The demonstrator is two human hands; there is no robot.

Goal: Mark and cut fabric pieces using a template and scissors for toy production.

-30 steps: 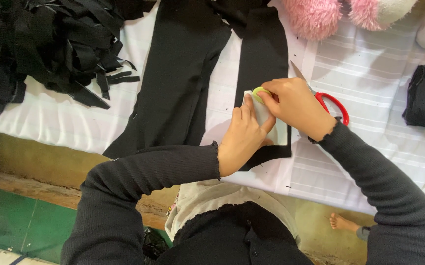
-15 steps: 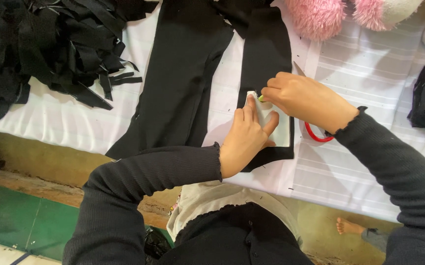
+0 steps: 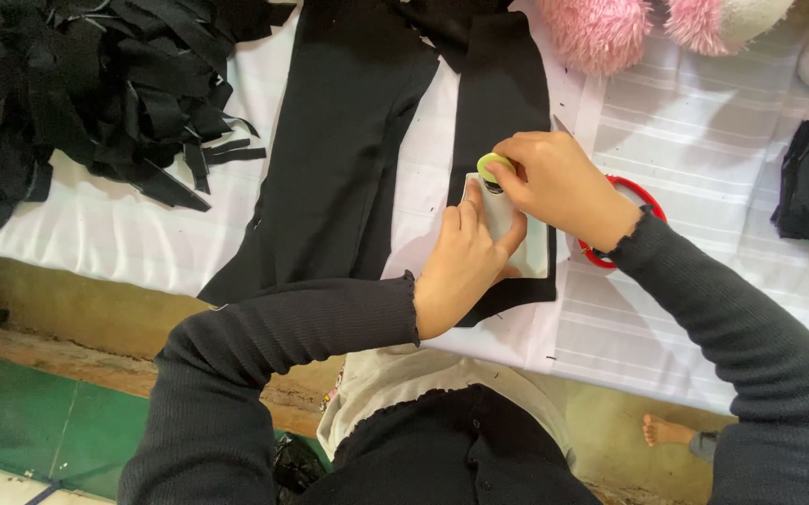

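Now the right hand (image 3: 558,182) has slid farther along the white template (image 3: 502,220), pinching a green chalk (image 3: 492,166) at its far edge. Left hand (image 3: 465,262) stays flat, pressing the template onto the black cloth (image 3: 502,103). Red scissors (image 3: 643,196) lie just right on the bench (image 3: 703,140).

We see black fabric (image 3: 348,140) on a white striped bench (image 3: 703,140), red-handled scissors (image 3: 643,196), a yellow-green chalk disc (image 3: 492,166), pink fluff (image 3: 591,33).
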